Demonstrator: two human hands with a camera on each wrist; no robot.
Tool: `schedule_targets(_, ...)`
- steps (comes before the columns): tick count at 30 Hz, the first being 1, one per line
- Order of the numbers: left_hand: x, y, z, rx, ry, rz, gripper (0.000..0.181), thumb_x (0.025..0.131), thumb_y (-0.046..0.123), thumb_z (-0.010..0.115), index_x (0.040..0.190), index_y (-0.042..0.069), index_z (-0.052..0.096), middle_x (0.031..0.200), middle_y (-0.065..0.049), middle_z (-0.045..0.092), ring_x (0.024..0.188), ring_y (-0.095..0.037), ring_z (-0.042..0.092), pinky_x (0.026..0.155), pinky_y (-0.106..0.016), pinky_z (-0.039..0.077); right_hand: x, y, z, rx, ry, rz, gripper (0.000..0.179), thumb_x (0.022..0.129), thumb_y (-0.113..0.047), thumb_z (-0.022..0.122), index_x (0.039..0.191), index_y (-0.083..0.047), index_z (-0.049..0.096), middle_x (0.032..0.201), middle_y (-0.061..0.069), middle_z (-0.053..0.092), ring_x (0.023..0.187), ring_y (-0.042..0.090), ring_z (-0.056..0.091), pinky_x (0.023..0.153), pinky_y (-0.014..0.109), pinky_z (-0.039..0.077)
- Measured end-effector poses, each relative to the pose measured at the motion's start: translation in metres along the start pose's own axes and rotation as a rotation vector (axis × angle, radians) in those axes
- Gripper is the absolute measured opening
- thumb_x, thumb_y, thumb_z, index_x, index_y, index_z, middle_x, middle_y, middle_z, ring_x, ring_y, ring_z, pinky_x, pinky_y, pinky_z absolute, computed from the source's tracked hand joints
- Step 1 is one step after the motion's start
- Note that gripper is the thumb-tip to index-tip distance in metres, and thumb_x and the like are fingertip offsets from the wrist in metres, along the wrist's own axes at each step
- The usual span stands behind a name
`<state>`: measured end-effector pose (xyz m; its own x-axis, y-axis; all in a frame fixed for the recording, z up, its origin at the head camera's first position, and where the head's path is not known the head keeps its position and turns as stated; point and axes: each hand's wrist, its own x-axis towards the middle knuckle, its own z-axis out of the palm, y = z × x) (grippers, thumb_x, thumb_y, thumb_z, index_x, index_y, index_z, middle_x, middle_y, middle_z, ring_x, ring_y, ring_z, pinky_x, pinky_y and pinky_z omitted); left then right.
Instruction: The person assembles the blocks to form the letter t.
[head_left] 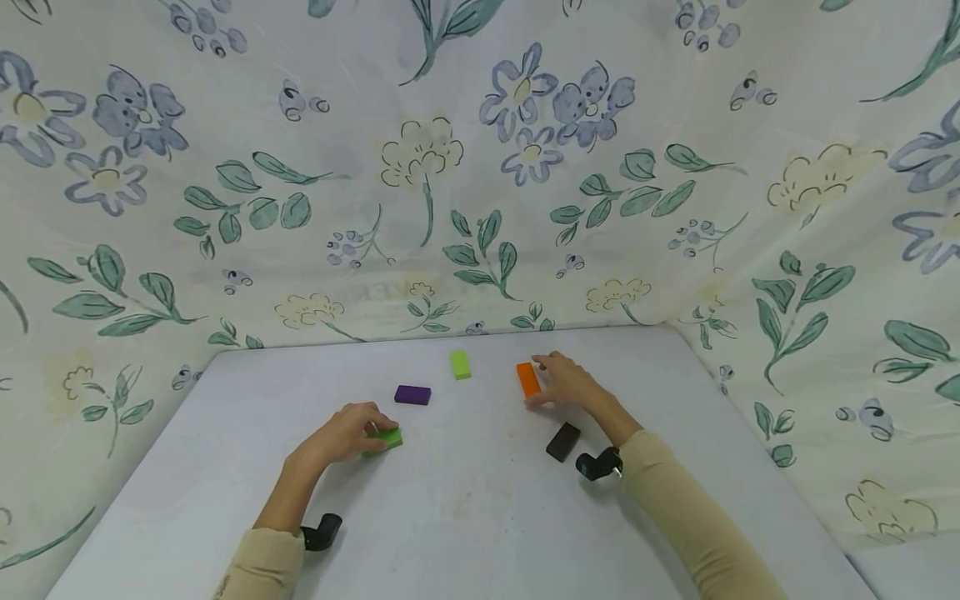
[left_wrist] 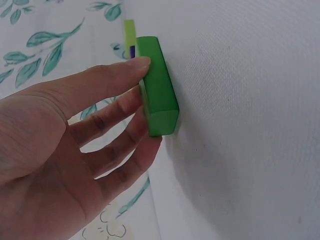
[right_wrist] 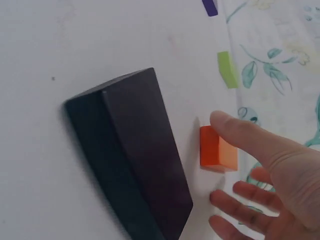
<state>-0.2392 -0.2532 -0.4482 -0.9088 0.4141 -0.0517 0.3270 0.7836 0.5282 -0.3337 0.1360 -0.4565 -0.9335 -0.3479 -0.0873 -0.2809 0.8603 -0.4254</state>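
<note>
My left hand pinches a green block on the table, its thumb on one face and the fingertips round behind. Around an orange block my right hand is spread, thumb at the near end and fingers past the far end. In the right wrist view the thumb overlaps the orange block's edge while the other fingers stand apart from it. A black block lies just below the right hand, looming large in that wrist view.
Farther back on the white table lie a purple block and a lime block. Floral cloth hangs behind the table and at both sides. Black wrist cameras jut inward from both sleeves.
</note>
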Motion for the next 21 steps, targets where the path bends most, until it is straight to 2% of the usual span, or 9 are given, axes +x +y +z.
schedule_targets(2, 0.0, 0.0, 0.0, -0.007, -0.002, 0.002, 0.031, 0.082, 0.007, 0.076, 0.113, 0.002, 0.073, 0.093, -0.003, 0.067, 0.09, -0.019, 0.061, 0.072, -0.023, 0.048, 0.002, 0.001, -0.001, 0.03, -0.012, -0.029, 0.088, 0.078, -0.039, 0.082, 0.148, -0.007, 0.041, 0.143, 0.019, 0.049, 0.124, 0.034, 0.051, 0.104, 0.054, 0.044)
schedule_targets(5, -0.001, -0.001, -0.001, -0.028, -0.008, 0.011, 0.031, 0.082, 0.007, 0.076, 0.113, 0.002, 0.073, 0.093, -0.004, 0.067, 0.091, -0.02, 0.061, 0.072, -0.023, 0.048, 0.005, 0.002, -0.002, 0.07, -0.036, -0.07, 0.088, 0.078, -0.036, 0.083, 0.148, -0.005, 0.041, 0.148, 0.022, 0.043, 0.124, 0.035, 0.05, 0.106, 0.053, 0.043)
schedule_targets(8, -0.001, -0.004, -0.001, -0.056, -0.013, 0.007, 0.031, 0.082, 0.008, 0.076, 0.113, 0.003, 0.073, 0.093, -0.004, 0.067, 0.091, -0.019, 0.06, 0.072, -0.022, 0.047, 0.009, 0.005, -0.001, 0.087, -0.062, -0.101, 0.087, 0.078, -0.035, 0.083, 0.148, -0.005, 0.041, 0.149, 0.021, 0.042, 0.121, 0.033, 0.051, 0.106, 0.051, 0.044)
schedule_targets(12, 0.0, -0.009, -0.001, -0.067, -0.019, -0.006, 0.031, 0.083, 0.01, 0.076, 0.114, 0.005, 0.073, 0.095, -0.002, 0.067, 0.091, -0.016, 0.058, 0.072, -0.022, 0.047, 0.014, 0.008, 0.002, 0.094, -0.087, -0.138, 0.086, 0.079, -0.035, 0.082, 0.148, -0.004, 0.041, 0.149, 0.02, 0.041, 0.126, 0.034, 0.05, 0.108, 0.05, 0.043)
schedule_targets(21, 0.001, -0.016, -0.001, -0.084, -0.028, -0.023, 0.034, 0.083, 0.014, 0.077, 0.116, 0.009, 0.073, 0.102, 0.0, 0.068, 0.095, -0.017, 0.057, 0.074, -0.024, 0.047, 0.015, 0.007, -0.001, 0.114, -0.107, -0.146, 0.082, 0.08, -0.033, 0.081, 0.146, -0.002, 0.044, 0.149, 0.021, 0.04, 0.131, 0.035, 0.046, 0.112, 0.051, 0.038)
